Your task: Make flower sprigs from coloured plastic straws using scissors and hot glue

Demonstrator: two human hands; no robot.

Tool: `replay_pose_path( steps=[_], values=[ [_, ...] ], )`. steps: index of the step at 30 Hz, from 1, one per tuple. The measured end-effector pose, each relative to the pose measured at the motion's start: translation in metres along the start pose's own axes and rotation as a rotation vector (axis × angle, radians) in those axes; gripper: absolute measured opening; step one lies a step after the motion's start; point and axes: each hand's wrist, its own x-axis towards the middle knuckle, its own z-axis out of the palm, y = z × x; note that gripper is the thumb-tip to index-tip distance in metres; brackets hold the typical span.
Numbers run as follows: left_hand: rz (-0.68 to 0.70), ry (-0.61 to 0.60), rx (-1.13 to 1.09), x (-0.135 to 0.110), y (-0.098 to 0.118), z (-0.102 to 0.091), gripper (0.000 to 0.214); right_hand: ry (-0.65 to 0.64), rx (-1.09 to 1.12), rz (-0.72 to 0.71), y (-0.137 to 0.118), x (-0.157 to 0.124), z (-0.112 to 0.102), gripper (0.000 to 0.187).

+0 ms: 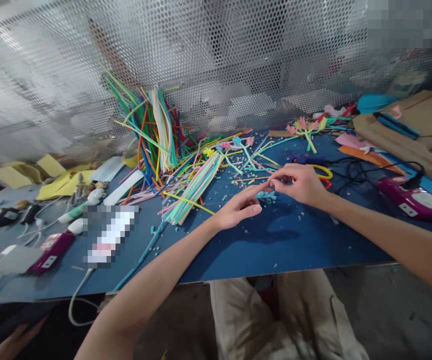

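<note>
My left hand [238, 207] is over the blue table [246, 255], its index finger stretched toward the right fingertips and its thumb held apart. I see nothing in its grip. My right hand [300, 182] pinches thumb and index finger together right at the left fingertip; whatever is in the pinch is too small to make out. Just below the fingers lies a light-blue fuzzy pipe-cleaner piece [266, 196], partly covered by the right hand. A thin brownish stick-like strip [251, 179] ends near the fingertips. Yellow-handled scissors [323, 172] lie behind my right hand.
A bundle of pastel pipe cleaners [195, 190] lies left of my hands, with a standing bunch [159, 130] behind it. Finished pipe-cleaner flowers [306, 127] lie at the back. Purple power strips [413, 197], a blurred-out phone [113, 235] and a perforated metal screen [201, 60] surround the area.
</note>
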Motion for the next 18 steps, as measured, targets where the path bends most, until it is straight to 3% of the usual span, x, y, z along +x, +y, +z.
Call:
replay_pose_path(
  steps=[18],
  values=[
    [0.01,-0.02,-0.005,-0.0018,-0.0021,0.0017,0.066,-0.036,-0.058,-0.007,-0.0102,-0.0001,-0.0043,0.009]
  ],
)
